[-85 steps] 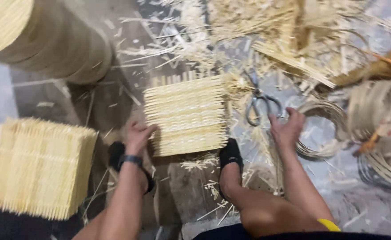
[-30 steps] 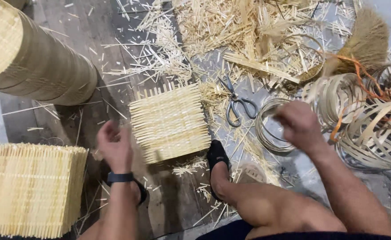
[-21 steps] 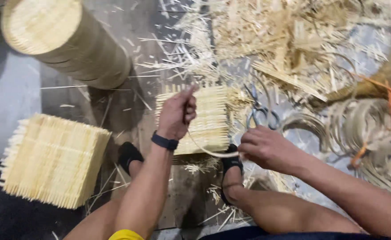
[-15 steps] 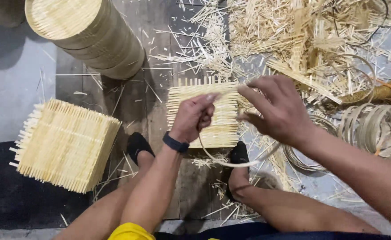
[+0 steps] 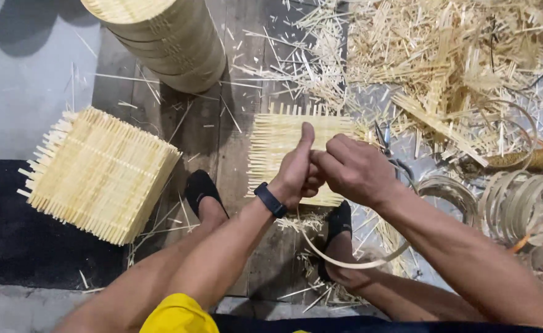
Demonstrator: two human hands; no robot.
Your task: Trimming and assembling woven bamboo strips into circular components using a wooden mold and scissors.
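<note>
While both hands, left [image 5: 296,176] and right [image 5: 351,169], pinch a thin curved bamboo strip [image 5: 351,262], flat slatted bamboo mat [image 5: 277,139] beneath.

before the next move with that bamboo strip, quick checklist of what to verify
1. Both hands on the strip: left hand and right hand meet over it: ok.
2. Bamboo strip unbroken: loops below the wrists in one piece; its ends are hidden: cannot tell.
3. Woven mat flat under the hands: ok.
4. Scissors clear of fingers: beside the right hand, partly hidden: cannot tell.
5. Floor around the feet: strewn with bamboo offcuts: not ok.
</note>
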